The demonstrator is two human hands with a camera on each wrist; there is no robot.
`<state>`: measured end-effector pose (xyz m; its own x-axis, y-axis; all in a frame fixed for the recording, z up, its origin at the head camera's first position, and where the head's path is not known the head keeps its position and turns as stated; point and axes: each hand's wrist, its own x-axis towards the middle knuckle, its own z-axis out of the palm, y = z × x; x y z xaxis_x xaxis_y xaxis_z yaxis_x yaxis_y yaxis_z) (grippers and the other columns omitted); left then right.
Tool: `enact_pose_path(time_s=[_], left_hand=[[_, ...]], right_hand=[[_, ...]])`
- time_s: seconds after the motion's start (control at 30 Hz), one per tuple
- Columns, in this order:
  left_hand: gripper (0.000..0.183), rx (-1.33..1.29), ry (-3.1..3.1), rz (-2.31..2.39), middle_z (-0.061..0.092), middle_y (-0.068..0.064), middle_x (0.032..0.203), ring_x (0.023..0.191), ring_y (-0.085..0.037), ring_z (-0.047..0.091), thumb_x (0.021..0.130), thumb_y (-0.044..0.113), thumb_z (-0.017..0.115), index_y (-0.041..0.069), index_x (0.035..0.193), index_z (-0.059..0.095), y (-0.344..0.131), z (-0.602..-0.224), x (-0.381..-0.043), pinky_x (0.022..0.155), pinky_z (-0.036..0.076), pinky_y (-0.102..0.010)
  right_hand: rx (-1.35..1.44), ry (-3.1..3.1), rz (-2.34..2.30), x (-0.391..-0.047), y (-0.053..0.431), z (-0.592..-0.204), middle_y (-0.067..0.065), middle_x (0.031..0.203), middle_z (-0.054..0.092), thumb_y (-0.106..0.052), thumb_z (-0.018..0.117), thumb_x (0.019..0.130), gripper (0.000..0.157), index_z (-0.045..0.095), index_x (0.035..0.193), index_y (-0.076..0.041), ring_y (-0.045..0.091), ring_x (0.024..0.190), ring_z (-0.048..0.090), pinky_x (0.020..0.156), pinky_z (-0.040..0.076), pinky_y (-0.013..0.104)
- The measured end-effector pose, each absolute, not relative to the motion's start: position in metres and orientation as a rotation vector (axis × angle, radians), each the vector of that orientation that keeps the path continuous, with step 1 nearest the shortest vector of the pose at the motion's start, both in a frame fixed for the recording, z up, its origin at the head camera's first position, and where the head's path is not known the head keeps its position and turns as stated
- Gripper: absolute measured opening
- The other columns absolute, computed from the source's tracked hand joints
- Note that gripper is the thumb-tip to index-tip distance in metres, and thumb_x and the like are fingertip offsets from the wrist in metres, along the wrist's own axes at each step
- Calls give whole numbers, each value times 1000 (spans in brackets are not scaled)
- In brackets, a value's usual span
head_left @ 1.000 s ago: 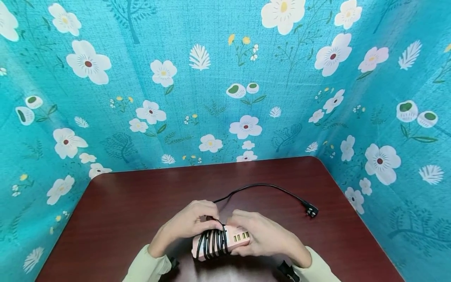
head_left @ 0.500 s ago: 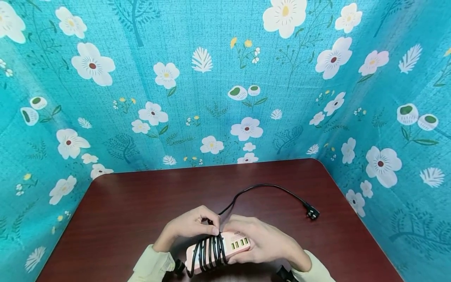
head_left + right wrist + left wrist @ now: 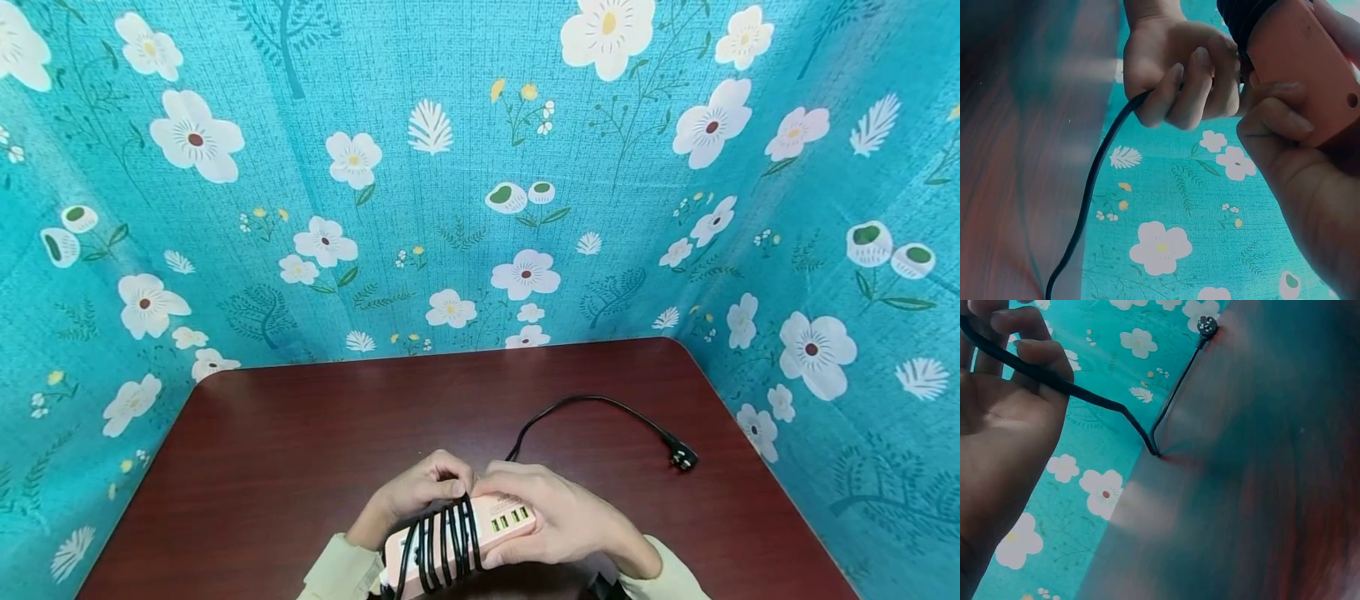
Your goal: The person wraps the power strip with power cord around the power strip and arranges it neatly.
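Observation:
A pale pink power strip (image 3: 491,510) with several USB ports tilts above the table near its front. Loops of black cord (image 3: 451,537) are wound around its left half. My right hand (image 3: 558,517) grips the strip's right end, fingers behind and thumb in front. At the strip's upper edge, my left hand (image 3: 420,492) holds the cord, its fingers curled round it in the right wrist view. From that hand the free cord (image 3: 1100,400) runs down to the table and bends back toward the black plug (image 3: 682,456), which lies to the right.
The dark red-brown table (image 3: 300,433) has a floral turquoise cloth (image 3: 420,208) hanging behind it and along both sides. Black wrist straps (image 3: 603,587) show at the sleeves.
The strip has shifted a little down and left, its left end dropping. My left hand has moved down and slightly right with the cord. The plug has slid slightly right.

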<state>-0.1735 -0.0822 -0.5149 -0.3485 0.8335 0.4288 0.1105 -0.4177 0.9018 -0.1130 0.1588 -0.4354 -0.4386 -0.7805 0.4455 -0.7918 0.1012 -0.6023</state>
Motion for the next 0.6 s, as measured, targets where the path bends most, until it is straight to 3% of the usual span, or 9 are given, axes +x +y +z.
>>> enact_pose_path(time_s=[0.13,0.27,0.43,0.6], left_hand=[[52,1378,1279,1853,31,-15,59,51,-16,32,112,33,49,-5,76,47,-78,-515,-175,46,29,-30],[56,1346,1306,1917,33,-13,64,55,-11,35,113,39,45,-4,77,44,-74,-512,-171,47,30,-29],[54,1198,1221,1970,38,4,69,62,0,39,112,44,42,1,81,38,-73,-506,-159,49,29,-25],[39,1067,1142,2026,49,17,77,69,8,50,115,34,38,12,84,44,-75,-495,-144,55,37,-13]], right_hand=[[1651,-2285,1317,-115,158,-436,-9,108,64,-35,84,90,51,62,134,-22,-3,91,55,74,48,12],[1588,-2302,1405,-116,158,-437,-8,107,63,-32,85,90,50,62,133,-23,-2,91,55,72,49,14],[1548,-2304,1471,-115,157,-438,-6,107,61,-29,85,90,50,61,133,-21,0,91,55,72,50,15],[1549,-2285,1459,-114,156,-438,-5,108,61,-29,84,91,51,60,135,-20,0,91,55,71,50,14]])
